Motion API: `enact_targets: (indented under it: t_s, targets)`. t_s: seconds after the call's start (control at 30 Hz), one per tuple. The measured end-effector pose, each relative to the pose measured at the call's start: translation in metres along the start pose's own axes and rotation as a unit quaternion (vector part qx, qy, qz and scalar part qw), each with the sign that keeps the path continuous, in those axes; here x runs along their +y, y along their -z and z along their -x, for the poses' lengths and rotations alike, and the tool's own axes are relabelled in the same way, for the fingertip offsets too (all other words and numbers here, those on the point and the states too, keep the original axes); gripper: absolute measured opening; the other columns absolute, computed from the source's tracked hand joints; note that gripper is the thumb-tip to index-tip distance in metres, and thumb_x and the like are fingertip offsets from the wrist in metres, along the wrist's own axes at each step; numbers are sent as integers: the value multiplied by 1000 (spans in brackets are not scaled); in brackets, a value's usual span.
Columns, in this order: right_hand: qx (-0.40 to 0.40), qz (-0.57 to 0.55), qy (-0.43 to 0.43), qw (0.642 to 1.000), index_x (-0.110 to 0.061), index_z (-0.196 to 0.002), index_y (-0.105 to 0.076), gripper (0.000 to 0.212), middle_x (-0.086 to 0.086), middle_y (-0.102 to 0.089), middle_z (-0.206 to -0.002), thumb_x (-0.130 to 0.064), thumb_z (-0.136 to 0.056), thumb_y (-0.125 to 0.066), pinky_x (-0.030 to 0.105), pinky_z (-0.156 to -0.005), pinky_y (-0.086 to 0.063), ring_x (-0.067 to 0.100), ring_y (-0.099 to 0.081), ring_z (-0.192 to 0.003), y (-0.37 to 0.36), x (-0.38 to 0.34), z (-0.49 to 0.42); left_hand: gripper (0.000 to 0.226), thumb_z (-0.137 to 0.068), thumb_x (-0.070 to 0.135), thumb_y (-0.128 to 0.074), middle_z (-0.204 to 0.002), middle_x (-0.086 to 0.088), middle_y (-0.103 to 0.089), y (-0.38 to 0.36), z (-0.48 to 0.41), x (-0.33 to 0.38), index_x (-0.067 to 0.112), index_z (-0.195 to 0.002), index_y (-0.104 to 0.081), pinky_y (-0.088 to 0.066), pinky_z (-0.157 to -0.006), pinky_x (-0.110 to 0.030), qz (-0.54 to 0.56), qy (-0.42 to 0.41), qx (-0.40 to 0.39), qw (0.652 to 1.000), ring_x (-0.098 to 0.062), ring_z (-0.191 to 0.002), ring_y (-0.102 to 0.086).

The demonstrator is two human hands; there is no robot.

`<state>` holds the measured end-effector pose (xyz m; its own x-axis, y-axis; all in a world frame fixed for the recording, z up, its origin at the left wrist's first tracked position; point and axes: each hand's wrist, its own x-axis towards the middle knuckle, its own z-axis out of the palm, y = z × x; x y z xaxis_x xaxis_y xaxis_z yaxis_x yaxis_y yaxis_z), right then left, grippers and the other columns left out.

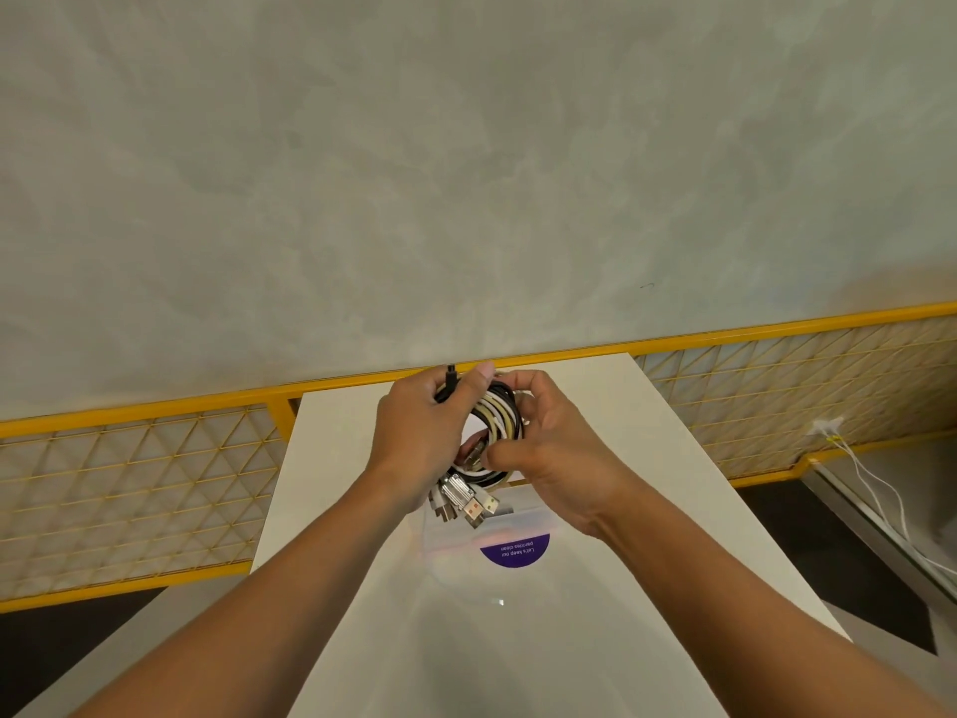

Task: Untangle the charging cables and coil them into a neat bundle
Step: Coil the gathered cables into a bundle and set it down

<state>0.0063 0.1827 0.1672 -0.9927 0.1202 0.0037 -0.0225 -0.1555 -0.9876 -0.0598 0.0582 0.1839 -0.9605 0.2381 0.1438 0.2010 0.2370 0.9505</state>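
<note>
Both hands hold the coiled cables (499,414) above the white table (595,401). Left hand (419,437) grips the coil; right hand (549,448) pinches it, apparently by thumb and fingertips. Plugs (466,502) hang below.

A white rectangular laminate table (621,458) is set against a yellow wire-mesh railing (129,484), backed by a mottled grey plaster wall (466,173). A clear plastic pouch (533,518) is laid on the table, overlapping a round purple sticker with white lettering (515,556). Thin white leads (901,505) are attached at the railing, far right.

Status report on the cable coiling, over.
Left hand and right hand both grip the cable coil, over the white table. USB plugs hang loose below it. No obstruction seen.
</note>
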Motion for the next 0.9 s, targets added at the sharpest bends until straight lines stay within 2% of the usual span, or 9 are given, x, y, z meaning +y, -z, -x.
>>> enact_targets:
  t_s: [0.1,0.23,0.33,0.43,0.53,0.6,0.7,0.8,0.9]
  targets:
    - [38,72,42,996,-25,-123,-49,72,7,-58,-121,1,-63,-78,50,-87,-60,29,-68,-107,-2,2,2,47,-88,56,-66,-62,-3,-63,-1,-1,-2,12,-74,-68,-40,-61,-37,9,14,9,1000,-14,-57,-48]
    - [35,134,119,983,-30,-120,-48,64,0,-59,-117,3,-74,-80,44,-82,-61,25,-72,-94,-5,2,3,42,-88,55,-66,-70,-8,-67,-2,-4,2,16,-74,-71,-46,-65,-42,23,17,11,1000,-24,-65,-55]
    - [52,278,169,944,-30,-104,-69,34,-11,-60,-112,-10,-79,-81,26,-91,-53,10,-63,-104,-4,3,2,39,-89,53,-67,-66,-2,-67,-1,-6,4,20,-69,-71,-52,-67,-44,25,24,13,999,-27,-69,-62]
    - [21,389,170,905,-30,-111,-76,25,-7,-56,-126,-22,-87,-77,4,-90,-42,1,-54,-112,1,-1,1,34,-89,52,-67,-72,0,-72,2,-7,0,22,-74,-74,-56,-68,-41,27,32,18,999,-23,-75,-69]
    - [-26,461,154,874,-27,-112,-76,20,-1,-46,-139,-23,-93,-71,-4,-87,-31,7,-50,-118,3,-5,-1,32,-91,51,-65,-68,5,-69,2,-5,-3,23,-78,-75,-49,-61,-30,-7,15,21,1000,-15,-66,-64]
    - [-48,457,152,875,-24,-109,-76,17,-4,-38,-144,-19,-94,-69,-7,-84,-30,-4,-48,-111,3,-7,-1,32,-92,51,-64,-70,2,-71,2,-5,-5,24,-80,-76,-51,-63,-33,-25,8,26,999,-17,-69,-66]
    - [-73,409,151,897,-29,-104,-74,14,-12,-34,-142,-19,-95,-68,-4,-87,-34,-14,-46,-110,4,-10,0,33,-91,52,-64,-69,1,-71,4,-7,-6,24,-81,-77,-55,-68,-40,-31,1,40,999,-20,-71,-67]
    - [-93,367,159,912,-37,-98,-71,17,-8,-39,-145,-21,-95,-68,13,-95,-46,1,-55,-117,7,-13,0,33,-92,52,-64,-68,1,-71,3,-6,-6,23,-80,-76,-55,-67,-39,-27,-2,43,999,-20,-71,-68]
    - [-80,287,149,943,-36,-96,-72,16,-5,-45,-144,-21,-95,-67,24,-102,-48,4,-49,-130,8,-12,-1,33,-91,52,-65,-70,-3,-70,1,-7,-4,23,-79,-76,-57,-68,-46,-13,7,36,999,-26,-72,-66]
